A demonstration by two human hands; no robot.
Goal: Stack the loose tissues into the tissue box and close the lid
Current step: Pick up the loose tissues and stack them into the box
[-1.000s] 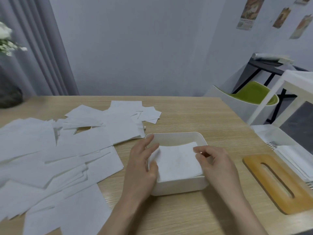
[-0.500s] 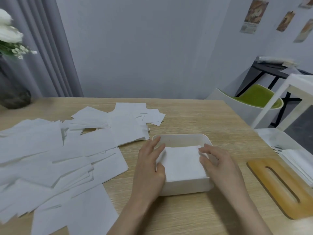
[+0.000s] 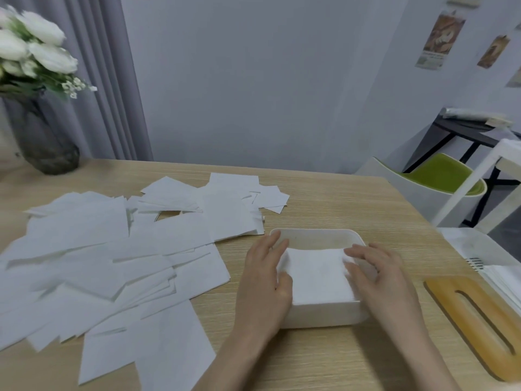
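Note:
A white open tissue box (image 3: 324, 316) stands on the wooden table in front of me, with a folded white tissue (image 3: 317, 273) lying in its near half. My left hand (image 3: 265, 280) rests over the box's left rim, fingers extended, thumb touching the tissue's left edge. My right hand (image 3: 376, 270) lies over the right rim, its fingers relaxed and touching the tissue's right edge. Several loose white tissues (image 3: 118, 258) are scattered over the table to the left. The wooden lid (image 3: 476, 320) with a long slot lies flat to the right of the box.
A dark vase with white flowers (image 3: 42, 114) stands at the table's far left corner. A white tray (image 3: 479, 252) with folded white sheets sits at the right edge. Beyond the table are a green-seated chair (image 3: 439, 179) and a black side table (image 3: 465, 136).
The tissue has settled lower and flatter in the box. Both hands have spread slightly along its edges. The camera has tilted up, showing more of the vase and wall.

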